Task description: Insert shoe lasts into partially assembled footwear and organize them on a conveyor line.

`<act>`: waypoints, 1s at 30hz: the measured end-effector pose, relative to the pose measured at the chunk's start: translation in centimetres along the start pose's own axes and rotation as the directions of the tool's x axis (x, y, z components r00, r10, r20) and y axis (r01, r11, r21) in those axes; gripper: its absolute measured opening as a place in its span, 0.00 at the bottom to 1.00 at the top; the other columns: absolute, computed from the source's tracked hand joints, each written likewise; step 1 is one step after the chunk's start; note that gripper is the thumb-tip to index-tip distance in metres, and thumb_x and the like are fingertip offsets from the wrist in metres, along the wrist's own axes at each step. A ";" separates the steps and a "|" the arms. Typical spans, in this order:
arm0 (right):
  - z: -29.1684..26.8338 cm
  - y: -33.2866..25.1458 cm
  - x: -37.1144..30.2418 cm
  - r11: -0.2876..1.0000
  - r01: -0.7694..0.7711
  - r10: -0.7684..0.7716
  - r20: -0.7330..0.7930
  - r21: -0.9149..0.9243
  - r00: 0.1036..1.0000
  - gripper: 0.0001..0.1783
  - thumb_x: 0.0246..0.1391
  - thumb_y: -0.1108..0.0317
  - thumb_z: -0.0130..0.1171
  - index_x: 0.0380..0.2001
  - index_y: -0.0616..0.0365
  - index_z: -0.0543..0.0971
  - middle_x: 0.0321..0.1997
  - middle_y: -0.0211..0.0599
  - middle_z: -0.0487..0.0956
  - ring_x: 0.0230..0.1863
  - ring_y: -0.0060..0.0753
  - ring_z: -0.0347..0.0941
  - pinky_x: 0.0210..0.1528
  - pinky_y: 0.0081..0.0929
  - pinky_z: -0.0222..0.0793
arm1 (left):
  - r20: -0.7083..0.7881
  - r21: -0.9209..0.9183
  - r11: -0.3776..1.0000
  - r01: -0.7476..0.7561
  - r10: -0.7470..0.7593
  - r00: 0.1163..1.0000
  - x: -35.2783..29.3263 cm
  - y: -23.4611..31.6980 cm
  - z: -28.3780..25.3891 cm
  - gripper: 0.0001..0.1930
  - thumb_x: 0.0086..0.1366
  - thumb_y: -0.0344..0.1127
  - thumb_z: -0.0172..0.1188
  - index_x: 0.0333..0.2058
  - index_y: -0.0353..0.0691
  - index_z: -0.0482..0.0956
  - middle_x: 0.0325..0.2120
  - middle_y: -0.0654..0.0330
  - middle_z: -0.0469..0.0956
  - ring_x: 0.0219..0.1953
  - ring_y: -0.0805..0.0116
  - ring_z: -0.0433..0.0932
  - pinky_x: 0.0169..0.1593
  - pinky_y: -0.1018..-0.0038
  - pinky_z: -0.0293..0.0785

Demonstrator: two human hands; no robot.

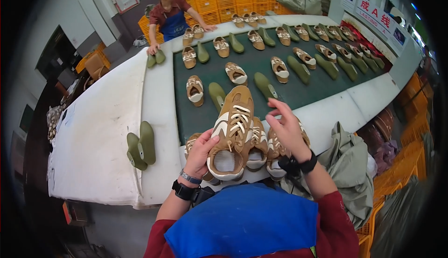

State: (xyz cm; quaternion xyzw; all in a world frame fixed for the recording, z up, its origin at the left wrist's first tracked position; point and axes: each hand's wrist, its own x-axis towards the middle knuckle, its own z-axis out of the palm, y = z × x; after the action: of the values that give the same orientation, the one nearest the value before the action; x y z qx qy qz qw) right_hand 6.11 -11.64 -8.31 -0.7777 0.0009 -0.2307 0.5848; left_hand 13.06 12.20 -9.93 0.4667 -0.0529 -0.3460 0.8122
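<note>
A brown sneaker [239,113] with white laces and cream side patches is raised in my left hand [201,153], toe pointing away from me. My left fingers and thumb grip it near the heel on its left side. To the right of the shoe, my right hand [285,128] hovers with fingers apart and nothing visible in it. Beneath both hands, several matching sneakers [257,142] stand along the near table edge, partly hidden by the held shoe and my arms. Just beyond the held shoe lie green shoe lasts [264,86] on the belt.
Rows of sneakers [195,90] and green lasts cover the dark green belt [186,120]. Two lasts [147,142] rest on the white ledge at left. A co-worker [170,13] stands at the far left corner, touching lasts. Yellow crates [205,6] and grey-green cloth [347,164] flank the table.
</note>
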 end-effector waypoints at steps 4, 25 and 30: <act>0.6 1.5 -1.5 0.804 -0.506 0.315 0.500 0.312 0.807 0.44 0.50 0.64 0.58 0.63 0.57 0.44 0.56 0.47 0.63 0.47 0.24 0.67 0.41 0.23 0.69 | -0.030 0.082 0.990 -0.111 0.114 0.993 0.4 -0.7 2.1 0.17 0.63 0.32 0.49 0.50 0.34 0.63 0.43 0.58 0.72 0.44 0.72 0.73 0.46 0.76 0.71; -15.2 7.0 -4.2 0.930 -0.358 0.366 -0.160 0.082 0.917 0.14 0.47 0.62 0.58 0.35 0.60 0.76 0.26 0.30 0.76 0.23 0.20 0.73 0.24 0.20 0.70 | 0.254 0.690 0.724 -0.023 -0.213 0.943 3.2 -2.1 7.1 0.23 0.61 0.26 0.49 0.55 0.37 0.57 0.46 0.52 0.70 0.48 0.64 0.70 0.50 0.72 0.68; -29.2 14.3 -3.4 0.455 -0.502 0.108 -0.514 -0.735 0.851 0.12 0.42 0.61 0.54 0.31 0.51 0.78 0.30 0.39 0.78 0.34 0.42 0.74 0.38 0.33 0.69 | 0.079 0.685 0.727 0.046 -0.136 0.988 1.6 0.5 2.7 0.21 0.60 0.25 0.51 0.52 0.35 0.62 0.43 0.53 0.73 0.46 0.66 0.72 0.50 0.74 0.67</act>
State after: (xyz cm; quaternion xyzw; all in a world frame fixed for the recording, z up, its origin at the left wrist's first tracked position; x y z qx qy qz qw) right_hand -3.60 -41.80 -16.46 -0.8835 0.3745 -0.2400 0.1473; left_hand 13.40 9.41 -8.36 0.7113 -0.2030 -0.3700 0.5620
